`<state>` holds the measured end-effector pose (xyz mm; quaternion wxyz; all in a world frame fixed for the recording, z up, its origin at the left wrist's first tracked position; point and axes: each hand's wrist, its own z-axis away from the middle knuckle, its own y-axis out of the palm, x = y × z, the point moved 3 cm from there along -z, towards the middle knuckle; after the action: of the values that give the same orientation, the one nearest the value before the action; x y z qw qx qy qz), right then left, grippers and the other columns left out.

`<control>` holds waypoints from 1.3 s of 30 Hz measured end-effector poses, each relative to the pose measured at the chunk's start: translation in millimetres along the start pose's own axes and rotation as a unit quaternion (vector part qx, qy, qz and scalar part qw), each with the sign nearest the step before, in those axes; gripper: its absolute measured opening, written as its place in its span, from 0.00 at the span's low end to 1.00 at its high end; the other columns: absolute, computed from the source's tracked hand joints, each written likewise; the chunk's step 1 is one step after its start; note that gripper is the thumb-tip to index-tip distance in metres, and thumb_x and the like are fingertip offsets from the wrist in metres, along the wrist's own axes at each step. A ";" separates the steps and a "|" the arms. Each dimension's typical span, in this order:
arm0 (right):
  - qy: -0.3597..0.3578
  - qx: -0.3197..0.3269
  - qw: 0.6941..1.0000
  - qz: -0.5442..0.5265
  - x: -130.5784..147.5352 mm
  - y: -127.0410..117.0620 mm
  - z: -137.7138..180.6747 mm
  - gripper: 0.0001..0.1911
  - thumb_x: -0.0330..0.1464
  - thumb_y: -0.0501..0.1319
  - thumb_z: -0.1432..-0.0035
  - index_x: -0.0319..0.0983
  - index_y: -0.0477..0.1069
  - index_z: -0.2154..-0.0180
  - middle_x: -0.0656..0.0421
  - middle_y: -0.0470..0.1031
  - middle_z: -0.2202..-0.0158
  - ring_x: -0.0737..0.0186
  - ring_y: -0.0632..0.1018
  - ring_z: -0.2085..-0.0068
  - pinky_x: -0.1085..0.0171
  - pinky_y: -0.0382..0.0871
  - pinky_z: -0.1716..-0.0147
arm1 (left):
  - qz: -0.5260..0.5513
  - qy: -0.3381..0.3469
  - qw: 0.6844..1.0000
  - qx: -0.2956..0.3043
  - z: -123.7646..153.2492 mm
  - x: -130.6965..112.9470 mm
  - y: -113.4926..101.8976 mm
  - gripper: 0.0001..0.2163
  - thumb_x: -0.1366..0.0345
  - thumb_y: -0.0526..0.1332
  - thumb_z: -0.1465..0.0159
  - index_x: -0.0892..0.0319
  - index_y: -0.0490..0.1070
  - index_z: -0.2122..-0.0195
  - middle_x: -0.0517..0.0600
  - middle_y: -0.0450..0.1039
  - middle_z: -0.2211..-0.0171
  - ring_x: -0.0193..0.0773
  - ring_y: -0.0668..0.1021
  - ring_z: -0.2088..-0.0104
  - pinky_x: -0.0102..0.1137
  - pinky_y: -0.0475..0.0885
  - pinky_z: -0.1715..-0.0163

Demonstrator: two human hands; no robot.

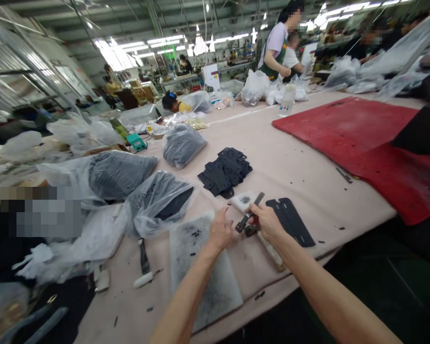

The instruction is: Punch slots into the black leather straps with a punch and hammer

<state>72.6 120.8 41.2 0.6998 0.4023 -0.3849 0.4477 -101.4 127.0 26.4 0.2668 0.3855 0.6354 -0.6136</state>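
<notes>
My right hand (267, 220) is closed round a metal punch (257, 199), its dark head pointing down and left. Just left of it, my left hand (220, 230) hovers over the edge of a white cutting board (215, 291), fingers loosely bent and apart, with nothing visible in them. Below the punch lies a hammer (272, 253) with a wooden handle, partly hidden by my right hand. A flat black slotted piece (290, 220) rests right of that hand. Behind the hands sits a small white block (241, 200) with dark marks on top.
A pile of black cut pieces (225, 171) lies farther back. Plastic bags (161, 203) of dark material stand at left, near a white-headed mallet (143, 267). A red sheet (358, 138) covers the right side. A bottle (286, 101) stands far back; a person (275, 45) is beyond.
</notes>
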 end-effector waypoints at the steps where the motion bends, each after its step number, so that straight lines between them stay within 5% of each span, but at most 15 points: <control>1: 0.041 0.038 0.998 -0.035 -4.7 2.0 7.6 0.15 0.41 0.66 0.48 0.35 0.73 0.73 0.61 0.72 0.81 0.71 0.67 0.83 0.70 0.63 0.81 | 0.039 -0.039 0.998 -0.003 15.3 -2.4 -8.2 0.18 0.69 0.58 0.39 0.64 0.71 0.47 0.61 0.75 0.47 0.47 0.75 0.45 0.45 0.67 0.41; 6: 0.174 0.176 0.962 -0.118 -27.9 19.0 49.1 0.13 0.38 0.67 0.47 0.36 0.71 0.75 0.59 0.76 0.76 0.73 0.66 0.83 0.68 0.66 0.79 | 0.306 -0.224 0.925 -0.010 89.1 -19.8 -31.6 0.18 0.52 0.60 0.37 0.63 0.76 0.59 0.55 0.80 0.66 0.41 0.81 0.66 0.35 0.76 0.63; 9: 0.162 0.221 0.959 -0.066 -40.9 30.0 67.5 0.17 0.42 0.69 0.50 0.35 0.72 0.75 0.59 0.73 0.79 0.72 0.66 0.83 0.68 0.62 0.81 | 0.362 -0.259 0.895 0.010 112.7 -31.0 -39.0 0.20 0.49 0.64 0.41 0.64 0.76 0.63 0.54 0.79 0.69 0.37 0.80 0.71 0.30 0.73 0.70; 15: 0.091 0.299 0.947 0.081 -47.6 50.0 93.2 0.19 0.45 0.68 0.50 0.34 0.75 0.73 0.61 0.71 0.79 0.73 0.63 0.82 0.69 0.54 0.81 | 0.354 -0.290 0.884 0.092 136.8 -26.9 -49.8 0.17 0.54 0.71 0.47 0.64 0.77 0.65 0.51 0.77 0.73 0.31 0.74 0.76 0.25 0.66 0.77; 24: 0.106 0.364 0.914 0.146 -52.7 62.4 109.7 0.19 0.46 0.63 0.47 0.34 0.73 0.71 0.65 0.66 0.85 0.71 0.65 0.83 0.69 0.55 0.83 | 0.470 -0.316 0.805 0.178 161.4 -7.8 -45.9 0.23 0.52 0.74 0.52 0.66 0.77 0.63 0.55 0.78 0.68 0.37 0.79 0.72 0.31 0.71 0.70; 31: 0.176 0.391 0.902 0.048 -56.1 61.5 109.5 0.19 0.45 0.67 0.50 0.34 0.75 0.67 0.65 0.67 0.84 0.71 0.65 0.82 0.68 0.60 0.80 | 0.531 -0.306 0.767 0.190 172.1 3.8 -46.7 0.23 0.53 0.73 0.49 0.66 0.76 0.58 0.56 0.79 0.67 0.40 0.81 0.71 0.33 0.73 0.67; 39: 0.143 0.399 0.900 0.097 -55.5 62.9 114.7 0.13 0.38 0.67 0.52 0.34 0.72 0.73 0.63 0.68 0.81 0.75 0.61 0.81 0.70 0.48 0.82 | 0.605 -0.275 0.717 0.209 185.6 1.2 -45.1 0.22 0.54 0.70 0.44 0.66 0.74 0.56 0.61 0.79 0.61 0.46 0.82 0.63 0.37 0.75 0.61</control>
<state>-23.6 16.5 48.7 0.4815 0.5401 -0.1065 0.6820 -163.8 -53.4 31.9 0.6571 0.5481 0.0210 -0.5170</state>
